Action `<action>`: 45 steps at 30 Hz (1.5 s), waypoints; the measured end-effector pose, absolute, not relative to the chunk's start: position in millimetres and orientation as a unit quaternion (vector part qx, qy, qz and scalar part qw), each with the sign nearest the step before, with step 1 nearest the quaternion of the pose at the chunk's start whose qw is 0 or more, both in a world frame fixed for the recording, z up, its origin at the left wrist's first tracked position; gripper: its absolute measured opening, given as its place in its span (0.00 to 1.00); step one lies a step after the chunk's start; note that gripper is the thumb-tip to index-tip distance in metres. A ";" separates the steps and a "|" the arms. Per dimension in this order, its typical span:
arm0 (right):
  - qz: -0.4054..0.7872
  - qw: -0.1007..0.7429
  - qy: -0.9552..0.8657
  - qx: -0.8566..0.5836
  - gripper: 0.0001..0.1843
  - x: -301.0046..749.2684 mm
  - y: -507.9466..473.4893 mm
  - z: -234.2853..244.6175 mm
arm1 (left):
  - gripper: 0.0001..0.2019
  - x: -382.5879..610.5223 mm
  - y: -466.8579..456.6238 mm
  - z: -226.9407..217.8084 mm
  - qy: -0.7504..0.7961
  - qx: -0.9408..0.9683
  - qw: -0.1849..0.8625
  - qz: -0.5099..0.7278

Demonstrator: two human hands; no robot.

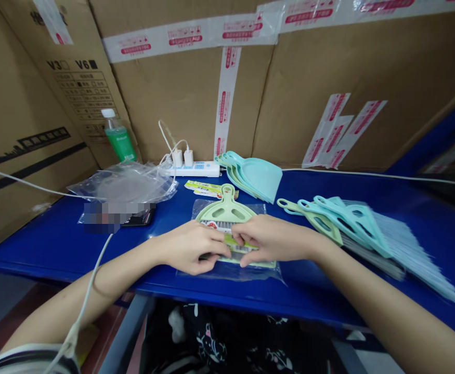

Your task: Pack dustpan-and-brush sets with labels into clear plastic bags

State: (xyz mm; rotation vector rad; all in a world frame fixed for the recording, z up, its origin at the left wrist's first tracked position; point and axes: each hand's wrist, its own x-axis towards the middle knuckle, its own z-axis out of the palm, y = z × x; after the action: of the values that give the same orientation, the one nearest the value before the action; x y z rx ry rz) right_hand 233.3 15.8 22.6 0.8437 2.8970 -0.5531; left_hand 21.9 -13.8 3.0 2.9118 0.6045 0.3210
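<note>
A light green dustpan-and-brush set (227, 210) lies in a clear plastic bag (235, 272) near the table's front edge. Its handle points away from me, and a yellow-green label card (241, 245) shows across its middle. My left hand (198, 246) is closed at the left side of the bag, thumb and fingers bent together on the film. From the right, my right hand (264, 239) reaches over the card with curled fingers, its thumb low on the bag. Both hands partly cover the set, and their exact hold on the film is hard to see.
Dustpans (260, 176) are stacked at the back. Brushes (348, 223) lie at the right. Loose clear bags (126, 182) cover the left, beside a dark phone-like object (141, 215). Behind stand a green bottle (120, 137), label cards (204, 188) and a power strip (202, 169).
</note>
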 end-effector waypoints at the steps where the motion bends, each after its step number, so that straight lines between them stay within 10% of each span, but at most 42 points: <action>1: -0.183 0.037 0.944 0.271 0.15 233.8 15.9 22.5 | 0.13 21.8 -13.7 3.3 0.202 0.970 0.078 0.109; 14: -0.298 0.074 0.908 0.284 0.13 235.2 12.2 30.7 | 0.10 19.3 -14.4 13.4 0.204 0.963 0.154 0.082; 21: -0.330 0.077 0.903 0.263 0.06 234.8 9.8 33.1 | 0.28 15.0 -15.7 18.8 0.181 0.965 0.182 0.049; 45: -0.314 0.090 0.907 0.264 0.08 239.2 3.9 36.3 | 0.06 8.0 -4.6 22.2 0.270 0.939 0.201 0.071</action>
State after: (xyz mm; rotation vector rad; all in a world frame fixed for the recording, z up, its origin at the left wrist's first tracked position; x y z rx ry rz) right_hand 239.2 3.9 36.3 0.7850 2.6988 -0.9353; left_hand 8.0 -4.6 22.2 2.6237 0.7549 0.1973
